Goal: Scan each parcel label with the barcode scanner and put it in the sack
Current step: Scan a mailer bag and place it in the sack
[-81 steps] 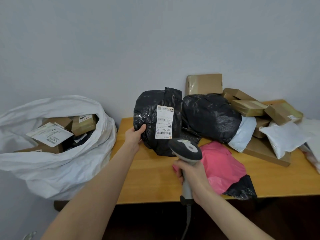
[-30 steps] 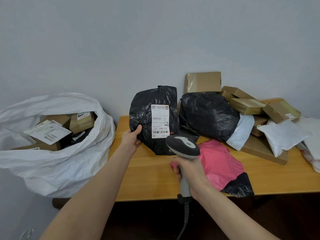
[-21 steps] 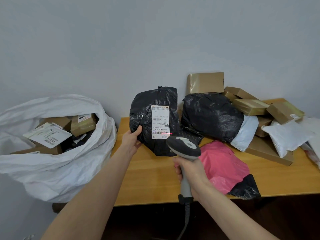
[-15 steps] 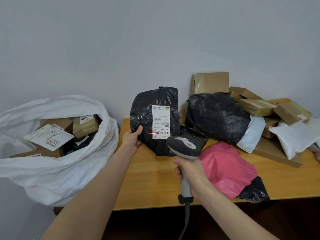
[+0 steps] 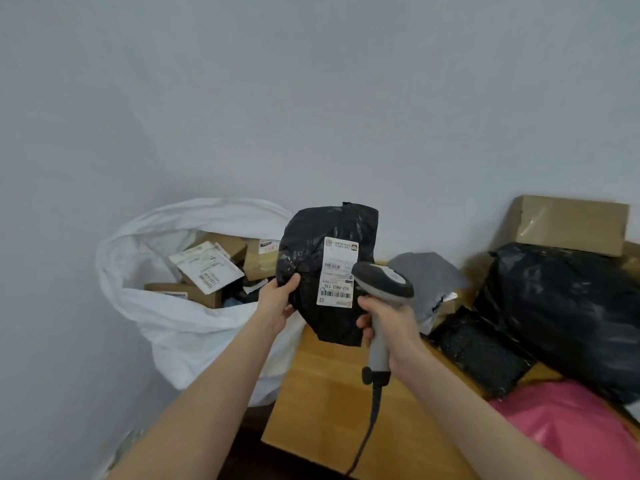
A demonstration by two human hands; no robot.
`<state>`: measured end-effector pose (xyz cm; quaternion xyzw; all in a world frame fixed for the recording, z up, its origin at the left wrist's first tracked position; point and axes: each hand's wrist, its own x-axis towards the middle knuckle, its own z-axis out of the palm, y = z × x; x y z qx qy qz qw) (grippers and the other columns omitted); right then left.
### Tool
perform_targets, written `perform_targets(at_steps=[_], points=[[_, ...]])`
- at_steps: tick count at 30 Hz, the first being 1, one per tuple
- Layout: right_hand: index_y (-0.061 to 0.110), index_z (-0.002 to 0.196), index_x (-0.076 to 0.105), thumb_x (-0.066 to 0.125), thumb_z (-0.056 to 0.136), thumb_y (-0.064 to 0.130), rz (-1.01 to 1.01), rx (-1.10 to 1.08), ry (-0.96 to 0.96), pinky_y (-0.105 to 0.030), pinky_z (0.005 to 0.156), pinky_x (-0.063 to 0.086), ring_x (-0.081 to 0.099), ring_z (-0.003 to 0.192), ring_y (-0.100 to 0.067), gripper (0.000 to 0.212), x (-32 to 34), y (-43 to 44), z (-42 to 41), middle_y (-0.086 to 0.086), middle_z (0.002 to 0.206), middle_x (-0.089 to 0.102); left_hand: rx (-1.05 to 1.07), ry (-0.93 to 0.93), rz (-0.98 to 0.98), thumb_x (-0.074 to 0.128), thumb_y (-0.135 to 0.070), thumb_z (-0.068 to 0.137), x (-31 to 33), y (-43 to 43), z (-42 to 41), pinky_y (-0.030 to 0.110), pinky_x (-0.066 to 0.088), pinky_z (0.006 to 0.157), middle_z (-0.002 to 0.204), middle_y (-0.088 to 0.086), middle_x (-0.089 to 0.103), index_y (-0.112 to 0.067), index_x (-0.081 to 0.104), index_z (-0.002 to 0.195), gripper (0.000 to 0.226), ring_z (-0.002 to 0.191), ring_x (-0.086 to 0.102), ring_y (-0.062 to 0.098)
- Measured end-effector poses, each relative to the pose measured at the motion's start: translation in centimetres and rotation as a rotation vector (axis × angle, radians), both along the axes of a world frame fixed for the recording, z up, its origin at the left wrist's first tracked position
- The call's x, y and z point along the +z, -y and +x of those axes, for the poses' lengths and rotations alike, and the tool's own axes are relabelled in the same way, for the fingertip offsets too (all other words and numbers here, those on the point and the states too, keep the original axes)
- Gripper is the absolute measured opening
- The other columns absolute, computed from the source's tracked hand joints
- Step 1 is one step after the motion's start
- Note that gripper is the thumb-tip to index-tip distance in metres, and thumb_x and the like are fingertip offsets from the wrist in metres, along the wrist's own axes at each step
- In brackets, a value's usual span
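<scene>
- A white sack (image 5: 180, 327) stands open at the left, against the pale wall and just beside the left end of a wooden table (image 5: 329, 393). Inside it lie several brown boxes (image 5: 225, 245) and a flat white packet (image 5: 207, 268) with a printed label.
- The left hand (image 5: 277, 303) reaches forward from the lower left. It grips the left edge of a black parcel (image 5: 325, 244), with the thumb on the front and the fingers hidden behind.
- The black parcel is a crinkled plastic bag held upright in the air. It sits between the sack's mouth and the right hand, with its lower end above the table's left corner. A white label (image 5: 337, 273) with barcodes faces the camera.
- A grey barcode scanner (image 5: 382, 282) stands upright just right of the parcel. Its head overlaps the label's right edge in this view. Its cable (image 5: 367, 431) hangs down past the table's front edge.
- The right hand (image 5: 388, 323) is wrapped around the scanner's handle, fingers curled tight, close beside the parcel's lower right edge.
- Behind the scanner, a grey packet (image 5: 426, 275) rests on the table.
- Further right lie a flat black mailer (image 5: 481, 351), a large black bag (image 5: 568, 313) and a cardboard box (image 5: 571, 223) behind it.
- A pink packet (image 5: 581, 431) fills the lower right corner.
</scene>
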<state>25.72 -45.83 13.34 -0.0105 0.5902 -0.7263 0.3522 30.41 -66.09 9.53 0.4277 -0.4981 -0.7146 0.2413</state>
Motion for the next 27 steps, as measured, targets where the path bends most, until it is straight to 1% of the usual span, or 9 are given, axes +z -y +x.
perform_targets(at_steps=[5, 11, 14, 17, 19, 21, 23, 25, 27], points=[[0.006, 0.082, 0.061, 0.066, 0.087, 0.008, -0.012, 0.086, 0.001, -0.025, 0.046, 0.04, 0.046, 0.043, -0.015, 0.007, 1.2, 7.4, 0.0, -0.004, 0.049, 0.057, 0.179, 0.024, -0.019, 0.065, -0.011, 0.09, 1.8, 8.5, 5.3, 0.041, 0.053, 0.083, 0.103, 0.011, 0.067, -0.004, 0.06, 0.111, 0.023, 0.094, 0.063, 0.028], [0.007, 0.087, 0.062, 0.066, 0.088, 0.009, 0.008, 0.157, -0.02, -0.025, 0.046, 0.04, 0.047, 0.044, -0.014, 0.005, 1.1, 16.9, 0.6, -0.007, 0.055, 0.06, 0.303, 0.148, 0.076, 0.064, -0.007, 0.09, 2.3, 21.2, 10.5, 0.037, 0.051, 0.064, 0.097, 0.013, 0.067, 0.001, 0.055, 0.125, 0.036, 0.075, 0.062, 0.024], [0.003, 0.087, 0.063, 0.066, 0.086, 0.008, 0.025, 0.15, -0.014, -0.025, 0.046, 0.04, 0.046, 0.043, -0.014, 0.006, 0.3, 22.8, 0.7, -0.007, 0.053, 0.059, 0.292, 0.239, 0.099, 0.057, -0.006, 0.095, 1.2, 27.6, 10.5, 0.036, 0.049, 0.076, 0.115, 0.016, 0.064, 0.0, 0.051, 0.131, 0.037, 0.082, 0.059, 0.026], [0.005, 0.081, 0.06, 0.064, 0.086, 0.006, 0.041, 0.118, 0.0, -0.024, 0.045, 0.038, 0.043, 0.041, -0.014, 0.006, -0.3, 28.6, 1.2, -0.007, 0.052, 0.057, 0.294, 0.308, 0.095, 0.056, -0.005, 0.094, -0.5, 33.3, 9.5, 0.036, 0.047, 0.066, 0.09, 0.015, 0.061, 0.002, 0.049, 0.132, 0.039, 0.074, 0.056, 0.026], [0.006, 0.075, 0.058, 0.062, 0.085, 0.004, 0.05, 0.092, 0.009, -0.024, 0.044, 0.035, 0.041, 0.04, -0.016, 0.011, -0.7, 31.8, 1.5, -0.008, 0.051, 0.055, 0.334, 0.318, 0.079, 0.059, -0.005, 0.092, -1.7, 36.9, 8.8, 0.041, 0.05, 0.074, 0.106, 0.018, 0.063, 0.0, 0.051, 0.127, 0.035, 0.089, 0.061, 0.032], [0.005, 0.074, 0.057, 0.062, 0.085, 0.003, 0.07, 0.054, 0.004, -0.024, 0.042, 0.034, 0.04, 0.04, -0.017, 0.011, -1.1, 34.2, 1.5, -0.009, 0.05, 0.054, 0.367, 0.338, -0.024, 0.064, -0.012, 0.091, -2.2, 39.5, 7.7, 0.04, 0.051, 0.079, 0.121, 0.017, 0.062, -0.003, 0.055, 0.118, 0.03, 0.101, 0.061, 0.034], [0.004, 0.075, 0.058, 0.063, 0.084, 0.003, 0.097, 0.021, 0.0, -0.024, 0.042, 0.034, 0.041, 0.041, -0.018, 0.01, -1.3, 35.9, 1.4, -0.009, 0.051, 0.055, 0.309, 0.493, -0.265, 0.064, -0.021, 0.091, -2.5, 41.4, 6.8, 0.04, 0.049, 0.084, 0.126, 0.016, 0.059, -0.002, 0.053, 0.123, 0.04, 0.11, 0.057, 0.037], [0.004, 0.076, 0.057, 0.063, 0.084, 0.003, 0.12, 0.002, 0.002, -0.023, 0.042, 0.035, 0.041, 0.042, -0.018, 0.01, -1.7, 36.9, 1.2, -0.009, 0.052, 0.055, 0.189, 0.673, -0.487, 0.068, -0.025, 0.088, -2.9, 42.2, 6.3, 0.044, 0.042, 0.099, 0.139, 0.021, 0.048, 0.0, 0.035, 0.141, 0.067, 0.125, 0.047, 0.039], [0.004, 0.078, 0.058, 0.063, 0.084, 0.004, 0.138, 0.007, 0.012, -0.023, 0.043, 0.036, 0.041, 0.043, -0.017, 0.008, -2.0, 37.4, 1.4, -0.009, 0.053, 0.055, 0.056, 0.89, -0.683, 0.074, -0.032, 0.082, -3.2, 41.9, 6.5, 0.047, 0.031, 0.11, 0.152, 0.025, 0.025, 0.0, 0.011, 0.149, 0.098, 0.137, 0.031, 0.04]])
